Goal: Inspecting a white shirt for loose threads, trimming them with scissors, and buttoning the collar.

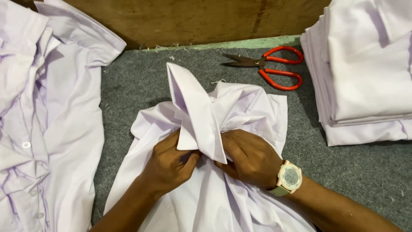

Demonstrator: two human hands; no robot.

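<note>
Collar of the pale lilac cotton shirt (240, 111) stands up mid-table on the grey felt, pinched at its base by left hand (171, 165) and right hand (251, 159). Looks barely started: 1 folded stack (369, 73) right, rumpled shirts (43, 120) left, red-handled scissors (270, 66) far side.

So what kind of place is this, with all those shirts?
Probably a garment workshop. Both hands grip the collar of a pale lilac shirt on a grey felt table, beside a folded stack of the same shirts, with red-handled scissors and loose thread scraps.
</note>
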